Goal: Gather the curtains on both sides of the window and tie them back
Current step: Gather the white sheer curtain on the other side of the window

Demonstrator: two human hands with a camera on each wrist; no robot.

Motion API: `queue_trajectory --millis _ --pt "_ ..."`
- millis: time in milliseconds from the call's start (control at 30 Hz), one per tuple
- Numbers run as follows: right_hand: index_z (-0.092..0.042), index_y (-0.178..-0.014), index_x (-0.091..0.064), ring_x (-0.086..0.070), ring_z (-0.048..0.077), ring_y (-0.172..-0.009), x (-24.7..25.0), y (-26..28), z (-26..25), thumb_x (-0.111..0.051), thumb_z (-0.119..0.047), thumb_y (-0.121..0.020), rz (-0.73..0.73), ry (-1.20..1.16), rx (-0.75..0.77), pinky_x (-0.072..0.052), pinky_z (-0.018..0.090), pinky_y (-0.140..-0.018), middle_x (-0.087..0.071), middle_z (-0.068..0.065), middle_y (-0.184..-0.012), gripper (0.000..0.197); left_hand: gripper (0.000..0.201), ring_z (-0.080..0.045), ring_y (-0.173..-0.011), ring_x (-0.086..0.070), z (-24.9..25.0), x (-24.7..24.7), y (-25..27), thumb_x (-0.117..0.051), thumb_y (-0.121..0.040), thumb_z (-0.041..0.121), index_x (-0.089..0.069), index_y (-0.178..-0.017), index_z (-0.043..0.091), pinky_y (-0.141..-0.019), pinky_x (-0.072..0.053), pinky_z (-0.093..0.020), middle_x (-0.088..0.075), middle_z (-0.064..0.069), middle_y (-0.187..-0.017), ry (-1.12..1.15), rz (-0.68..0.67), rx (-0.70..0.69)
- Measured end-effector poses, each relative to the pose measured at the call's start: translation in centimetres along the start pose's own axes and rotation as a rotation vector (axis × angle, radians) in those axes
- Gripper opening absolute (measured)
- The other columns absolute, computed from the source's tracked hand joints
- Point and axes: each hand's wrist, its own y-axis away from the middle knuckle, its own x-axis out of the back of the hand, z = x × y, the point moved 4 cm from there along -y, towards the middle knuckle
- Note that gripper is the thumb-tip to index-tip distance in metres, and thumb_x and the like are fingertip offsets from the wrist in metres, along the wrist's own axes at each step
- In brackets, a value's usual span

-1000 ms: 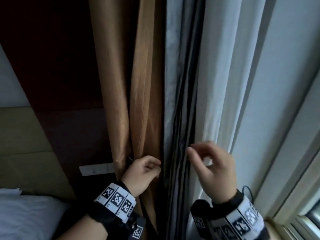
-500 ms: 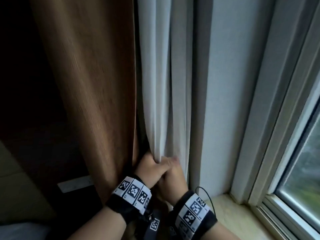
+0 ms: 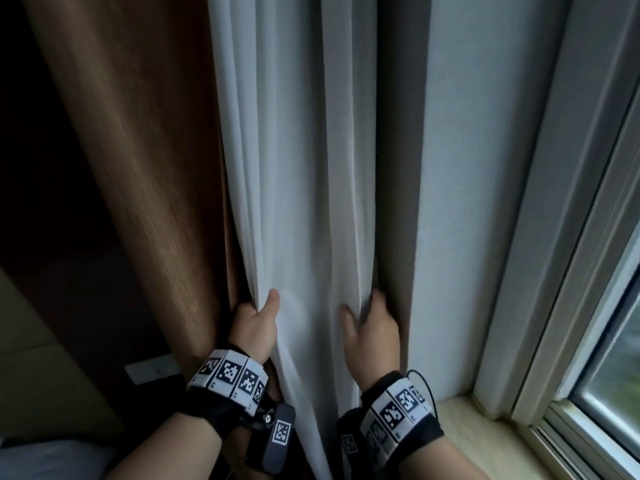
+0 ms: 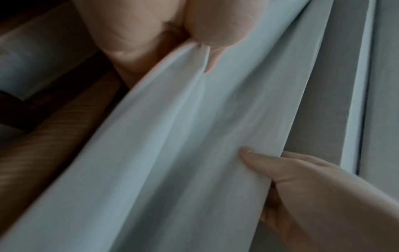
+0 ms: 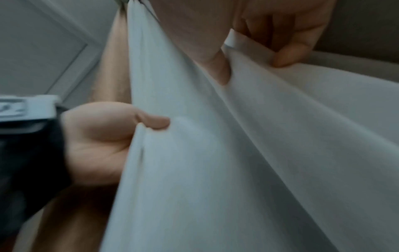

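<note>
A white sheer curtain (image 3: 304,168) hangs in folds in front of me, with a brown heavy curtain (image 3: 138,150) just left of it. My left hand (image 3: 258,320) grips the sheer's left edge, thumb on the front and fingers hidden behind the cloth. My right hand (image 3: 372,323) pinches a fold at the sheer's right edge, thumb in front. In the left wrist view the sheer (image 4: 183,153) runs between both hands, and my right hand (image 4: 291,179) holds it low at the right. The right wrist view shows my left hand (image 5: 103,141) clamping the sheer (image 5: 215,170).
A grey-white wall (image 3: 478,202) stands right of the curtains, then the window frame (image 3: 571,237) and glass (image 3: 620,375). A pale sill (image 3: 485,441) runs below. Dark wood panelling (image 3: 52,202) and a wall plate (image 3: 152,368) lie to the left.
The view swung right from the brown curtain to the white sheer. My hands came together on the sheer, then spread apart, each holding one edge of it.
</note>
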Motion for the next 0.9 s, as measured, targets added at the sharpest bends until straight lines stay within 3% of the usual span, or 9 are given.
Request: queue_trajectory --millis 100,200,300,433,533,600,667,833,900 --pt "-0.016 -0.063 -0.045 -0.048 0.026 -0.052 -0.3 -1.4 -0.8 -0.057 -0.018 -0.091 0.057 -0.046 0.076 -0.032 0.026 -0.054 -0.051 -0.002 -0.053 0.03 0.021 -0.01 -0.076 -0.059 0.5 0.5 1.1 -0.054 -0.094 0.034 -0.059 -0.081 0.018 -0.078 -0.04 -0.025 -0.061 0.009 -0.078 -0.001 -0.065 -0.039" --pt "-0.014 -0.071 -0.054 -0.054 0.024 -0.056 -2.5 0.6 -4.2 -0.05 -0.019 -0.089 -0.054 0.025 0.317 -0.031 0.025 -0.051 -0.059 0.003 -0.063 0.019 0.024 -0.005 -0.088 -0.065 0.2 -0.2 2.1 -0.059 -0.087 0.049 -0.065 -0.088 0.026 -0.081 -0.046 -0.02 -0.069 0.011 -0.089 -0.029 -0.246 -0.146" --pt "-0.025 -0.082 -0.053 -0.057 0.018 -0.062 -4.9 3.2 -5.9 -0.041 -0.026 -0.083 -0.248 -0.029 0.46 -0.043 0.031 -0.052 -0.062 -0.002 -0.071 0.013 0.078 -0.01 -0.098 -0.068 -0.3 -0.8 2.2 -0.072 -0.057 0.072 -0.064 -0.108 0.014 -0.086 -0.051 -0.024 -0.072 -0.002 -0.098 -0.077 -0.32 -0.222" --pt "-0.008 -0.088 -0.062 -0.06 0.027 -0.069 -5.7 4.5 -5.7 -0.038 -0.013 -0.083 -0.431 -0.094 0.598 -0.049 0.041 -0.06 -0.066 0.009 -0.077 0.024 0.015 -0.019 -0.083 -0.071 0.3 0.3 0.5 -0.078 -0.076 0.023 -0.069 -0.079 0.011 -0.078 -0.052 -0.029 -0.073 -0.002 -0.078 -0.016 -0.118 -0.12" --pt "-0.01 -0.103 -0.065 -0.064 0.022 -0.087 -4.6 3.4 -4.9 -0.046 -0.006 -0.084 -0.396 -0.148 0.628 -0.051 0.039 -0.076 -0.07 0.004 -0.096 0.026 0.014 -0.019 -0.088 -0.064 0.2 1.4 -1.3 -0.065 -0.088 0.025 -0.064 -0.08 0.014 -0.083 -0.048 -0.029 -0.065 0.005 -0.077 -0.064 0.011 -0.078" --pt "-0.009 -0.112 -0.063 -0.059 0.024 -0.107 -2.9 1.4 -3.6 -0.052 -0.013 -0.082 -0.061 -0.149 0.549 -0.045 0.035 -0.096 -0.065 0.009 -0.118 0.032 0.016 -0.02 -0.089 -0.061 0.1 1.7 -1.9 -0.061 -0.09 0.031 -0.061 -0.092 0.014 -0.085 -0.045 -0.028 -0.062 0.008 -0.08 -0.049 0.037 -0.048" --pt "-0.008 -0.126 -0.051 -0.045 0.028 -0.123 -1.9 -0.4 -2.3 -0.06 -0.023 -0.082 0.174 -0.087 0.293 -0.031 0.033 -0.106 -0.052 0.017 -0.133 0.047 0.02 -0.019 -0.088 -0.059 -0.3 1.8 -2.1 -0.059 -0.091 0.034 -0.059 -0.095 0.015 -0.085 -0.043 -0.028 -0.06 0.009 -0.081 -0.05 0.039 -0.032" --pt "-0.001 -0.146 -0.019 -0.035 0.03 -0.136 -4.9 -2.4 -0.5 -0.064 -0.036 -0.084 0.04 -0.153 -0.056 -0.029 0.041 -0.114 -0.035 0.02 -0.148 0.084 0.017 -0.016 -0.08 -0.06 -0.4 2.1 -1.8 -0.059 -0.091 0.033 -0.058 -0.079 0.021 -0.087 -0.046 -0.03 -0.063 0.006 -0.08 -0.037 0.021 -0.021" --pt "-0.006 -0.142 -0.031 -0.05 0.029 -0.127 -6.0 -3.7 0.9 -0.057 -0.043 -0.085 -0.052 -0.22 -0.237 -0.042 0.041 -0.106 -0.05 0.018 -0.138 0.073 0.017 -0.014 -0.079 -0.061 -0.4 2.5 -1.6 -0.059 -0.091 0.034 -0.058 -0.078 0.023 -0.088 -0.046 -0.031 -0.064 0.005 -0.082 -0.035 0.014 -0.025"
